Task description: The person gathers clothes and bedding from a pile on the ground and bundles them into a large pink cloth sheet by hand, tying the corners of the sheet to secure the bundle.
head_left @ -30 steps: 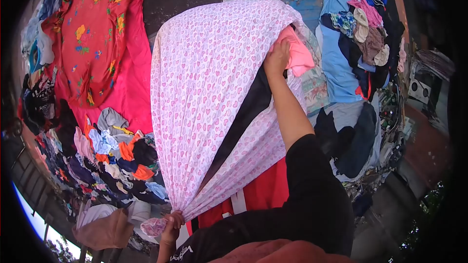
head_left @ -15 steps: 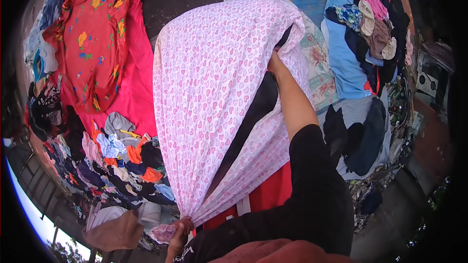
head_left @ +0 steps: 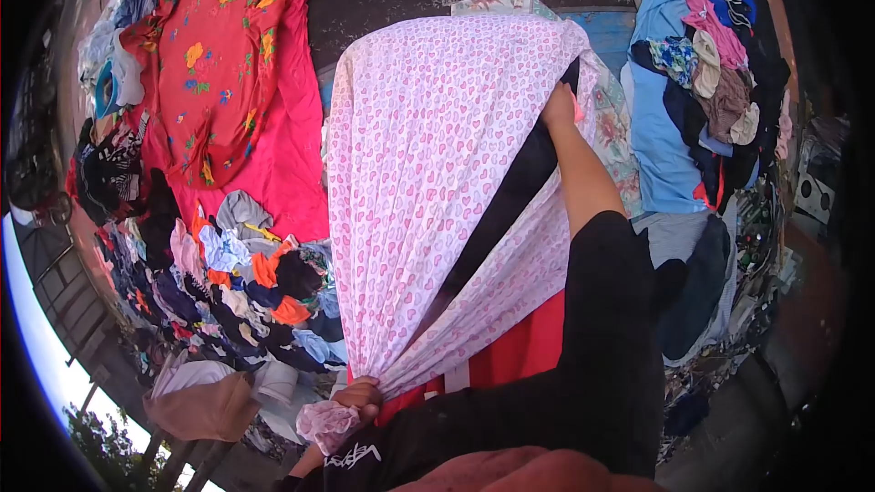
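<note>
A white cloth with pink and purple hearts (head_left: 437,128) is spread wide and narrows to a gathered bunch at the lower left. My left hand (head_left: 358,396) is closed round that bunch, and a crumpled end sticks out below the fist. Higher up on the right, my right hand (head_left: 559,106) is closed at the edge of the cloth's long opening, its fingers partly hidden. Black fabric (head_left: 510,205) shows through the opening. Red fabric (head_left: 519,346) lies beneath, near my body.
At the left lie a red floral garment (head_left: 214,64), pink cloth (head_left: 296,155) and a heap of mixed clothes (head_left: 232,305). Light-blue cloth (head_left: 661,137) with clothes piled on it is at the right. A brown bag-like item (head_left: 205,405) sits lower left.
My right hand has come further out of the opening, showing more of its back. The view has shifted, so the cloth and both hands appear further right. My left hand keeps its hold.
</note>
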A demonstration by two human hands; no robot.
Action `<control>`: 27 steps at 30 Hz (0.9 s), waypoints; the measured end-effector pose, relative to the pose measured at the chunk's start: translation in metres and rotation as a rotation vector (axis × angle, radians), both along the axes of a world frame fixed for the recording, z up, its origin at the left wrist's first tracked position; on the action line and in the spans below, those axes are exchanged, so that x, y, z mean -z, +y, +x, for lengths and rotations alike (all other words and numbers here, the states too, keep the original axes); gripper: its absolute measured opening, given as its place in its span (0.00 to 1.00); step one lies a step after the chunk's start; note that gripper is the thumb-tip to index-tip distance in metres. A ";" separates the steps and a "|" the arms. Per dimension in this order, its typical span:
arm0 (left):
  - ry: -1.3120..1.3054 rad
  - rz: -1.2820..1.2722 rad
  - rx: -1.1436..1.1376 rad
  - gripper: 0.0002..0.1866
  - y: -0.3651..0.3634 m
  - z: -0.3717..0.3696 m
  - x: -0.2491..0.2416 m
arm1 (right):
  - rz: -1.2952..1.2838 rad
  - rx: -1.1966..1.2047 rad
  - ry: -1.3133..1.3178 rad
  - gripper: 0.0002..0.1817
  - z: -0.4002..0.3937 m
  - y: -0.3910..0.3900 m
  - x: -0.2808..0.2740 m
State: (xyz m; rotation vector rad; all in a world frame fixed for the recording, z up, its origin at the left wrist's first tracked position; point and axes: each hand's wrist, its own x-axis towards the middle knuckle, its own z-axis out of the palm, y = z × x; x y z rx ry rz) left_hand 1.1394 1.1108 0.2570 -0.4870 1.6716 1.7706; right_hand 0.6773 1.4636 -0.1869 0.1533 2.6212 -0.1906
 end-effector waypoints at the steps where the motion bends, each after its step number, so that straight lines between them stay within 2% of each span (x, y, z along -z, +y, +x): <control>1: 0.094 -0.034 0.048 0.17 0.004 -0.012 -0.002 | -0.109 -0.036 0.147 0.28 0.012 -0.004 -0.046; 3: 0.336 -0.189 0.129 0.15 0.013 -0.019 0.005 | -0.326 -0.130 0.420 0.30 0.047 -0.010 -0.132; 5: 0.544 -0.351 0.189 0.13 0.027 -0.031 0.015 | -0.647 -0.276 0.298 0.36 0.115 -0.012 -0.224; 6: 0.605 -0.398 0.217 0.12 0.042 -0.043 0.015 | -0.761 -0.433 0.198 0.44 0.153 -0.014 -0.272; 7: 0.786 -0.346 0.122 0.14 0.055 -0.059 0.023 | -0.850 -0.553 0.101 0.52 0.192 -0.020 -0.321; 8: 0.770 -0.327 0.173 0.16 0.062 -0.084 0.015 | -0.931 -0.674 0.005 0.60 0.222 -0.029 -0.361; 9: 0.823 -0.348 0.188 0.18 0.073 -0.109 0.008 | -0.989 -0.693 0.025 0.65 0.245 -0.036 -0.390; 10: 0.921 -0.210 0.186 0.19 0.080 -0.137 -0.004 | -1.042 -0.718 0.056 0.71 0.264 -0.045 -0.412; 11: 1.002 -0.116 0.149 0.17 0.095 -0.166 -0.021 | -1.046 -0.730 0.182 0.65 0.265 -0.056 -0.430; 13: 1.084 -0.078 0.125 0.13 0.122 -0.220 -0.048 | -1.073 -0.669 0.462 0.47 0.236 -0.076 -0.421; 14: 1.106 -0.093 0.118 0.11 0.134 -0.249 -0.059 | -1.147 -0.603 0.574 0.44 0.200 -0.092 -0.459; 15: 1.104 -0.127 0.105 0.10 0.143 -0.277 -0.065 | -1.133 -0.647 0.705 0.42 0.168 -0.098 -0.442; 18: 0.913 -0.326 0.122 0.11 0.150 -0.372 -0.060 | -1.565 -0.774 0.292 0.25 0.033 -0.112 -0.390; 21: 0.543 -0.390 0.193 0.18 0.139 -0.404 -0.027 | -1.721 -0.262 0.217 0.23 0.050 -0.134 -0.394; 22: 0.560 -0.122 0.131 0.20 0.127 -0.414 -0.021 | -1.653 0.097 0.264 0.21 0.063 -0.137 -0.353; 23: 0.570 -0.091 0.090 0.22 0.124 -0.384 0.000 | -1.811 0.246 0.121 0.24 0.109 -0.135 -0.296; 24: 0.572 -0.158 0.043 0.23 0.127 -0.340 0.025 | -1.750 0.302 0.067 0.29 0.174 -0.125 -0.264; 26: 0.442 -0.301 0.007 0.26 0.136 -0.221 0.073 | -1.395 0.175 -0.054 0.38 0.362 -0.080 -0.252; 27: 0.307 -0.335 0.016 0.28 0.144 -0.160 0.092 | -1.280 0.085 -0.171 0.43 0.435 -0.053 -0.264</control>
